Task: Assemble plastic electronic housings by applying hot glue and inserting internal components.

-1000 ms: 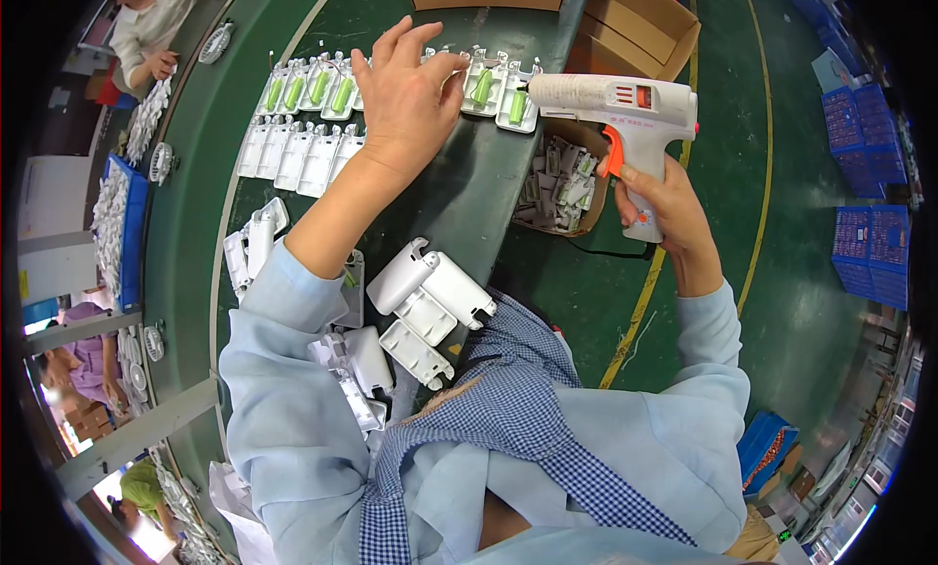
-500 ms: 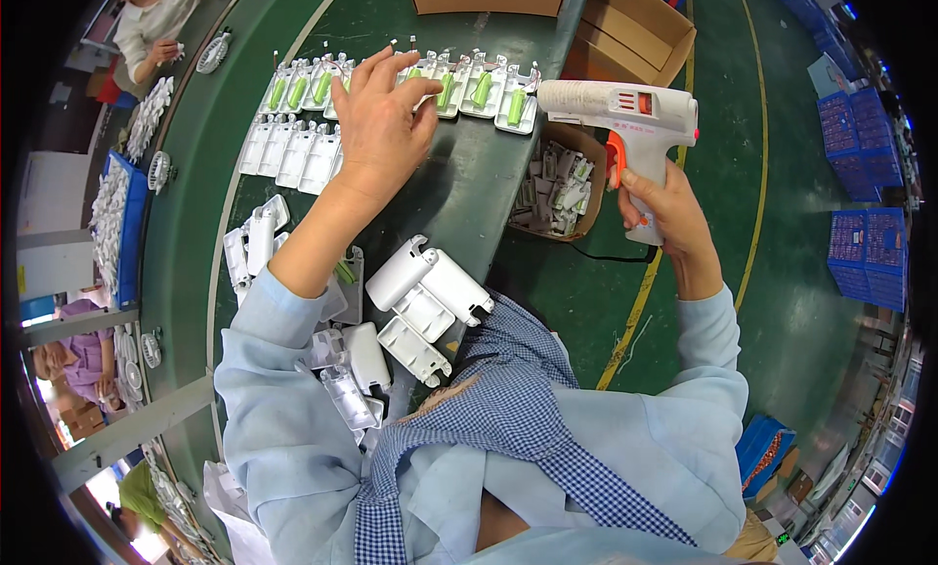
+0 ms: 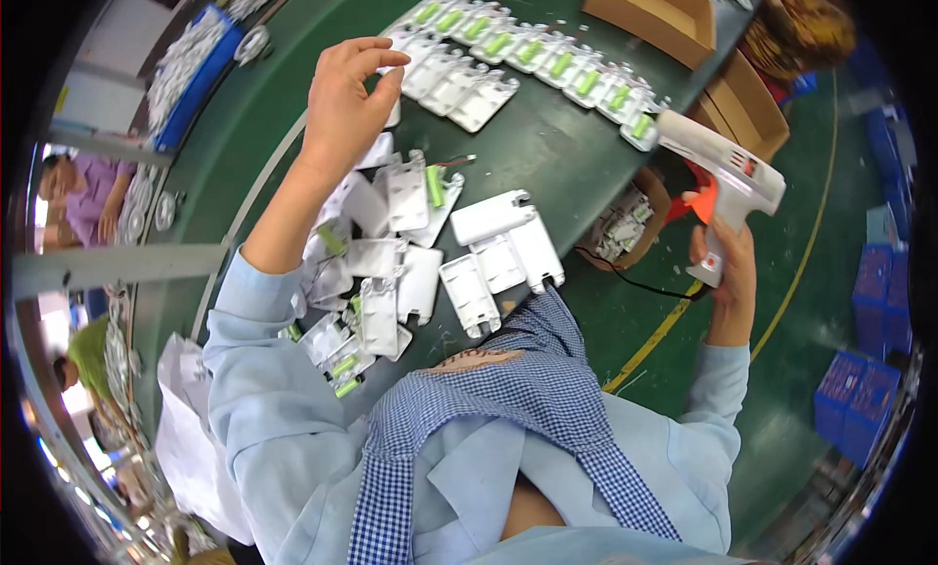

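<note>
Our right hand (image 3: 728, 257) has its grip wrapped round the handle of a white glue gun (image 3: 725, 154), with the orange trigger (image 3: 703, 201) at its fingers. The gun is out past the right edge of the table (image 3: 547, 140), above the floor (image 3: 787, 262), its nozzle pointing in over that edge, near the end case of a long row. We cannot tell whether the nozzle touches it.

Our left hand (image 3: 344, 91) has a released grip: its fingers are curved and the thumb stands apart from them. It is raised near the left end of a shorter row of white cases (image 3: 469, 94).

The long row of cases with green batteries (image 3: 561, 65) runs slantwise across the table to its right edge. Between the 2 rows and 4 white covers (image 3: 532, 252) near our apron (image 3: 489, 389), we see a wide band of green tabletop. The left side is tighter, with a heap of white parts (image 3: 376, 262) under and beside our forearm.

A shallow cardboard box (image 3: 655, 18) stands at the far end. Just outside the right edge, a carton (image 3: 660, 208) holds white pieces, and a black cord (image 3: 645, 286) runs past it, below the gun.
</note>
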A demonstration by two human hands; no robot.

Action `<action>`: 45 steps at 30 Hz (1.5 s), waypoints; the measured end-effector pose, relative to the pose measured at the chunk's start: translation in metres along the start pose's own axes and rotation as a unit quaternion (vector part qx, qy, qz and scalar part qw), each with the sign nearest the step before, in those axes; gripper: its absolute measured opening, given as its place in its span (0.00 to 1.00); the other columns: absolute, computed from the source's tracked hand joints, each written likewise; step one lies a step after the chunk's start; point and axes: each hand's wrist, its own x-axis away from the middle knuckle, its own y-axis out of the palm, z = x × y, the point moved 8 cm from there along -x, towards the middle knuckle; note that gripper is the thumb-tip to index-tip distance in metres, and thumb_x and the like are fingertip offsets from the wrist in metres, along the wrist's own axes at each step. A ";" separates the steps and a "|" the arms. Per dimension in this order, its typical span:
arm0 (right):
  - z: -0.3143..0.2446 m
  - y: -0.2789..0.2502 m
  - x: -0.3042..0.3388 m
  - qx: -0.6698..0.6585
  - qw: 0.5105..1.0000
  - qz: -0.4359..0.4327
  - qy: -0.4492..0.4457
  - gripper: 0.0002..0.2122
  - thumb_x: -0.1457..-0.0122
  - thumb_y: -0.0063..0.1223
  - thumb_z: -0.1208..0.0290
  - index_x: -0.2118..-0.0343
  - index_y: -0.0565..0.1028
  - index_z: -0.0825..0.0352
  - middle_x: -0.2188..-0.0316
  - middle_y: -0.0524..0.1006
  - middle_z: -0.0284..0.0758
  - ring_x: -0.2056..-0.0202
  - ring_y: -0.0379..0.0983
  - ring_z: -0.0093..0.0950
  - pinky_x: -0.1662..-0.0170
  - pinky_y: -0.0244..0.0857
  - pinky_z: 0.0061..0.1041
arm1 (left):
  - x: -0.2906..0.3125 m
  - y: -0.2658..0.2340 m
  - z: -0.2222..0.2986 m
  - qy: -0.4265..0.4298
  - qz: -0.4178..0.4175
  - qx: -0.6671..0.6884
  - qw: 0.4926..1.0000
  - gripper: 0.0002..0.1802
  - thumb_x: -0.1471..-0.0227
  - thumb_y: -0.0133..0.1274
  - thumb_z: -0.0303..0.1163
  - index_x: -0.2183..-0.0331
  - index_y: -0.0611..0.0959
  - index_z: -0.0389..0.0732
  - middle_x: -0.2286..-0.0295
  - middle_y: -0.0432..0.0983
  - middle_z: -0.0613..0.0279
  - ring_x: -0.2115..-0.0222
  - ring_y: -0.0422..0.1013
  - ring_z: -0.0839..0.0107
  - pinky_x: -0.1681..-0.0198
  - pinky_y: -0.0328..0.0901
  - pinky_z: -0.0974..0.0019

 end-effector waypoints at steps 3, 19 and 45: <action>0.006 -0.001 -0.006 -0.142 0.989 -0.042 -0.012 0.24 0.40 0.47 0.66 0.44 0.61 0.73 0.47 0.70 0.47 0.80 0.65 0.19 0.77 0.60 0.18 | 0.017 -0.024 -0.023 -0.081 -0.027 0.019 0.996 0.08 0.51 0.55 0.29 0.66 0.85 0.42 0.64 0.78 0.62 0.60 0.70 0.64 0.56 0.65 0.65; -0.038 0.151 -0.069 -0.062 0.979 -0.192 -0.031 0.28 0.42 0.49 0.64 0.43 0.60 0.75 0.51 0.72 0.50 0.77 0.68 0.22 0.75 0.64 0.20 | 0.076 0.061 0.024 0.044 -0.275 -0.120 0.953 0.11 0.60 0.62 0.39 0.72 0.85 0.47 0.69 0.74 0.66 0.61 0.68 0.65 0.58 0.60 0.58; 0.014 0.293 -0.203 0.165 0.935 -0.305 0.073 0.11 0.45 0.53 0.68 0.63 0.72 0.69 0.81 0.72 0.33 0.84 0.67 0.21 0.82 0.60 0.20 | -0.008 0.043 -0.189 -0.153 -0.131 -0.045 0.978 0.11 0.51 0.57 0.36 0.66 0.86 0.43 0.69 0.80 0.53 0.67 0.76 0.56 0.62 0.70 0.57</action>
